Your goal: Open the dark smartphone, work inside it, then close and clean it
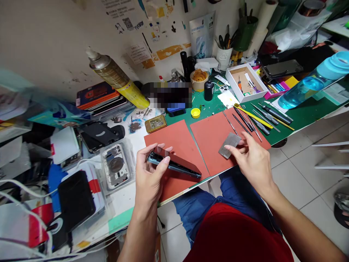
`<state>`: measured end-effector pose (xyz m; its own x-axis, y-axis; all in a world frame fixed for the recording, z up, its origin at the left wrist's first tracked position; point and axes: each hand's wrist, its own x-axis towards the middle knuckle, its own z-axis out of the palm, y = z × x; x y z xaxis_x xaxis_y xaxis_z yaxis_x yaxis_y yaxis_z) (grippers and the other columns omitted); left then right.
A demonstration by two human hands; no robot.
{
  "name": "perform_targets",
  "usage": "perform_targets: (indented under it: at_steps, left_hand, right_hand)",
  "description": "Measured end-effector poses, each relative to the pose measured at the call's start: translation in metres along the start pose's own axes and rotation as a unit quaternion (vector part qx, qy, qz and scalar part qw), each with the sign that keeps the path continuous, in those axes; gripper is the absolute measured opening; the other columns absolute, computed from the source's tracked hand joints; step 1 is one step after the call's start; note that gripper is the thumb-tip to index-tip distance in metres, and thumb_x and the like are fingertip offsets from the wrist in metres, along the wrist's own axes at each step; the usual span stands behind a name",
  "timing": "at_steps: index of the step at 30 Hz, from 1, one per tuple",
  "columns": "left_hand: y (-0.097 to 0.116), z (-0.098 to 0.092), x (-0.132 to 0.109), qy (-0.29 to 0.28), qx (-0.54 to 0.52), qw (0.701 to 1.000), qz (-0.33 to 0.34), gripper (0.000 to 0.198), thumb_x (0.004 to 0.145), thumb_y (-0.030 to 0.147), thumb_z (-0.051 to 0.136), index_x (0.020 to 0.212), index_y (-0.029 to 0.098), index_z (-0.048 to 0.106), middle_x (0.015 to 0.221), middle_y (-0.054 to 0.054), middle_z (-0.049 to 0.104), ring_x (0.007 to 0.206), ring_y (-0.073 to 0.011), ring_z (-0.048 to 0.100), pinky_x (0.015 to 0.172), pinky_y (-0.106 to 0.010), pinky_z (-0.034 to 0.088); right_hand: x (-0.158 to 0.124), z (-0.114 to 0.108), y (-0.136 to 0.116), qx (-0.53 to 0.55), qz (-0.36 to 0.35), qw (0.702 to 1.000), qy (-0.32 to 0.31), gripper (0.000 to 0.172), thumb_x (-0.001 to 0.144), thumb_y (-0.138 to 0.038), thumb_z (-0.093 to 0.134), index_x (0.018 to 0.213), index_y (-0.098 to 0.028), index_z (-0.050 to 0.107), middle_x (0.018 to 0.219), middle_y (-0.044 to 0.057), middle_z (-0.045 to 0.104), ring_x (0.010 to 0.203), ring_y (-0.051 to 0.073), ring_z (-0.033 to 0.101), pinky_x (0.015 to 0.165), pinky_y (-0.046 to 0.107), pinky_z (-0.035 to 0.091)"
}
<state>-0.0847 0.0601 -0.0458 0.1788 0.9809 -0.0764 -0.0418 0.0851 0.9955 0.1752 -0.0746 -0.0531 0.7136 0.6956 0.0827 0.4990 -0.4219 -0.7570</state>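
My left hand (152,165) grips a dark smartphone (180,164) by its left end, thumb on the near edge and fingers behind it. The phone is tilted, its far right end low over the left red-brown mat (174,136). In my right hand (252,156) a thin grey metal plate (229,145) is pinched between thumb and fingers. That plate hovers over the right red-brown mat (212,145), apart from the phone. Several tweezers and slim tools (249,120) lie just beyond my right hand.
An opened phone body (116,165) rests in a clear tray to the left. Behind the mats stand a yellow spray can (131,89), a small metal tin (155,124), a black bottle (208,90) and a white box (242,95). A blue water bottle (311,85) is at right.
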Motion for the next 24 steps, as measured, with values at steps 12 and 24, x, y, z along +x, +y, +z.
perform_targets:
  at_steps: [12, 24]
  left_hand:
    - [-0.004, -0.001, -0.004, 0.028, -0.001, 1.0, 0.001, 0.055, 0.079, 0.041, 0.097, 0.122, 0.031, 0.064, 0.123, -0.003, 0.072, 0.114, -0.0297, 0.082, 0.11, -0.05, 0.06]
    - [-0.001, -0.002, -0.037, 0.012, 0.106, 0.983, 0.147, 0.05, 0.088, 0.031, 0.09, 0.131, 0.032, 0.064, 0.142, -0.009, 0.069, 0.124, -0.031, 0.078, 0.112, -0.054, 0.06]
  right_hand:
    - [-0.058, 0.016, -0.015, 0.155, -0.032, 0.971, -0.177, 0.023, 0.107, -0.036, 0.065, 0.098, -0.023, 0.081, 0.085, 0.005, 0.08, 0.069, 0.019, 0.071, 0.062, 0.031, 0.055]
    - [-0.071, 0.029, -0.034, 0.439, 0.349, 0.762, -0.324, 0.066, 0.077, -0.07, 0.094, 0.111, -0.016, 0.078, 0.098, 0.011, 0.082, 0.096, 0.024, 0.081, 0.099, 0.04, 0.065]
